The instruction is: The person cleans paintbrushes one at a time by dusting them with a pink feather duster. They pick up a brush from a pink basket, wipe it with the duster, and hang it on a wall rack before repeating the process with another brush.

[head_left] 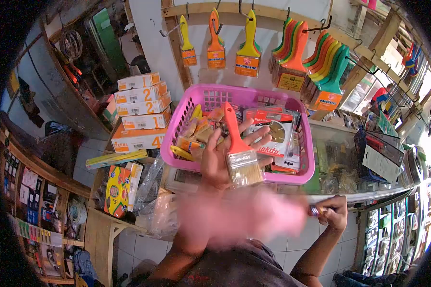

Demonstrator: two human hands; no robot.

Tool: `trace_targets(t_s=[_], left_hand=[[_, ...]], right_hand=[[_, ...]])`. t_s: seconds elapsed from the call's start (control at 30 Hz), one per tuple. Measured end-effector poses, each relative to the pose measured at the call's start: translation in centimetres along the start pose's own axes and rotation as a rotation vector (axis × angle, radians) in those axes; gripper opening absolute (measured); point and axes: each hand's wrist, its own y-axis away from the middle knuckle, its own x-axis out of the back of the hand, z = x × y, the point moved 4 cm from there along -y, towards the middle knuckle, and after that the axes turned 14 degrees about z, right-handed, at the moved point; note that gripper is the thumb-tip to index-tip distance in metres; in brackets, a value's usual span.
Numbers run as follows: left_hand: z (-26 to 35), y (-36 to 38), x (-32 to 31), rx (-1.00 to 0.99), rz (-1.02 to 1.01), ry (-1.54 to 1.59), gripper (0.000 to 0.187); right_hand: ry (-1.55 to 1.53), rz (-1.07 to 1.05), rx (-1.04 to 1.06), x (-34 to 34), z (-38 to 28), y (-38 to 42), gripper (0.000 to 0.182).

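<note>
A paintbrush with an orange-red handle and wrapped bristles rests across the palm and spread fingers of my left hand, over the front of a pink basket. The basket holds several brushes and packaged items, among them a Makita pack. At the lower right, my right hand is closed round the handle of a pink, fluffy-looking duster. The duster is smeared by motion and stretches left in front of my left forearm, partly hiding it.
Brushes hang from hooks on a wooden rail above the basket. Stacked white-orange boxes stand left of it. A glass counter lies beneath and to the right, with a dark rack on it. Shelves line the far left.
</note>
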Motion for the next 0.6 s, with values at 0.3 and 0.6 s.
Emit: trace_targets(t_s=[0.3,0.6], left_hand=[[-0.1,0.1,0.4,0.107,-0.061,0.244,0.074],[0.3,0.1,1.5,0.13,-0.184,0.306,0.072]], right_hand=[[-0.19,-0.151,0.107,0.8,-0.4,-0.7,0.046],[-0.054,0.228,-0.1,1.0,-0.1,-0.1,0.05]])
